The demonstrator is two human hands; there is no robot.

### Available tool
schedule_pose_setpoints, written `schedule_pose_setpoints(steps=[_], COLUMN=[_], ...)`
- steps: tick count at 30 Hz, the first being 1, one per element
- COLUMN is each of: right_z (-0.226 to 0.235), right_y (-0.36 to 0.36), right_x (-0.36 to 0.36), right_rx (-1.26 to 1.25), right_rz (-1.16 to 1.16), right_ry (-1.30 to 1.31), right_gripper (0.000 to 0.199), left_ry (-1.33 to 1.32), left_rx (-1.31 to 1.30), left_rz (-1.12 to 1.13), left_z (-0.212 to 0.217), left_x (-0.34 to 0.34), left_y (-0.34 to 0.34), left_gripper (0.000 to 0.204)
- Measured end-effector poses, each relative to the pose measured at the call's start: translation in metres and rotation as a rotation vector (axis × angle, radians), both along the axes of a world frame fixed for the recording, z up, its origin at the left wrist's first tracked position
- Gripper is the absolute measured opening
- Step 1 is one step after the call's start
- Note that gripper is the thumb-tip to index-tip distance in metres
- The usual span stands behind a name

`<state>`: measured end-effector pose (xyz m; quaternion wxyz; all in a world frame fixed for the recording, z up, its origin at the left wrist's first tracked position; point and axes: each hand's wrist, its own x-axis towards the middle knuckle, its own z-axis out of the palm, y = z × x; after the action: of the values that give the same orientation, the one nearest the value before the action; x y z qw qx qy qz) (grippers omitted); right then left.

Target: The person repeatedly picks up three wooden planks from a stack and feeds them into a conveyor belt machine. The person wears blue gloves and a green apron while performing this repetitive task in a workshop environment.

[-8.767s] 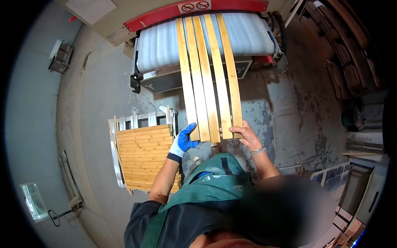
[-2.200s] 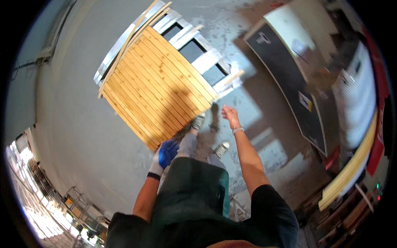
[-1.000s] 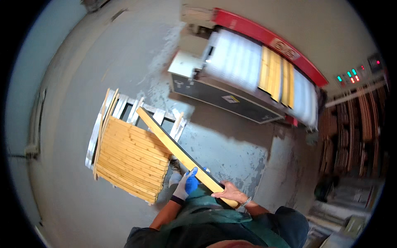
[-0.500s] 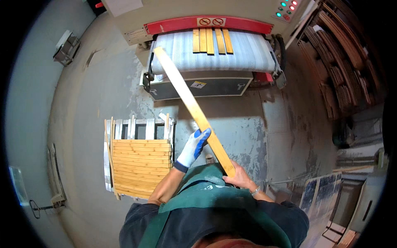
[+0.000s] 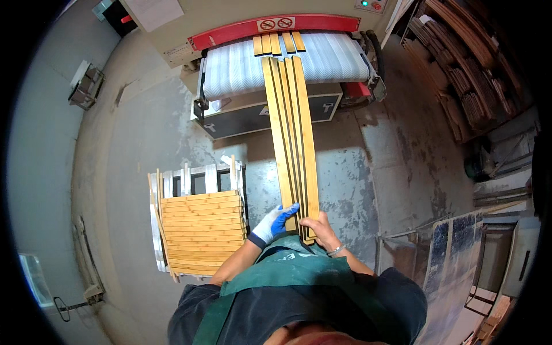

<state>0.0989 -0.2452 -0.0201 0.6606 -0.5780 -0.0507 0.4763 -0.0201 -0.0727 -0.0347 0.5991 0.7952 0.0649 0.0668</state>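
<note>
Several long, yellow-brown wooden planks [image 5: 287,138] are fanned slightly apart between my hands, with dark edges showing. My left hand [image 5: 277,223], in a white and blue glove, closes on their near ends from the left. From the right, my bare right hand [image 5: 322,231] grips the same ends close to my green apron. The planks' far ends reach over the near part of a pale conveyor belt [image 5: 230,72]. Beyond them, several similar planks [image 5: 279,43] lie side by side on the belt, running in beneath the machine's red bar [image 5: 230,37].
To my left, a stack of planks [image 5: 201,236] lies on a slatted pallet [image 5: 198,183]. Dark brown boards [image 5: 454,63] stand in piles at the far right. A large scuffed panel [image 5: 445,259] leans near my right side. Grey concrete floor [image 5: 126,172] surrounds the pallet.
The planks, earlier together as one slanting bar toward the far left, now point straight ahead and are fanned apart. Both hands have come closer together at the near ends. Less of the belt planks shows.
</note>
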Motion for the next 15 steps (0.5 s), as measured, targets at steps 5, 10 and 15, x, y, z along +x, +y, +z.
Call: schedule_pose_setpoints(steps=[5, 10, 15], right_z=[0.013, 0.012, 0.013], right_y=[0.013, 0.027, 0.033], right_x=[0.02, 0.036, 0.062], right_rx=[-0.084, -0.205, -0.045], right_rz=[-0.012, 0.015, -0.064], right_ry=[-0.333, -0.521, -0.185], right_gripper=[0.018, 0.022, 0.03], left_ry=[0.516, 0.608, 0.069], left_rx=[-0.64, -0.4, 0.07], left_rz=[0.385, 0.409, 0.03], left_z=[0.03, 0.037, 0.015], left_x=[0.015, 0.023, 0.011], left_y=[0.028, 0.029, 0.043], left_gripper=[0.039, 0.034, 0.072])
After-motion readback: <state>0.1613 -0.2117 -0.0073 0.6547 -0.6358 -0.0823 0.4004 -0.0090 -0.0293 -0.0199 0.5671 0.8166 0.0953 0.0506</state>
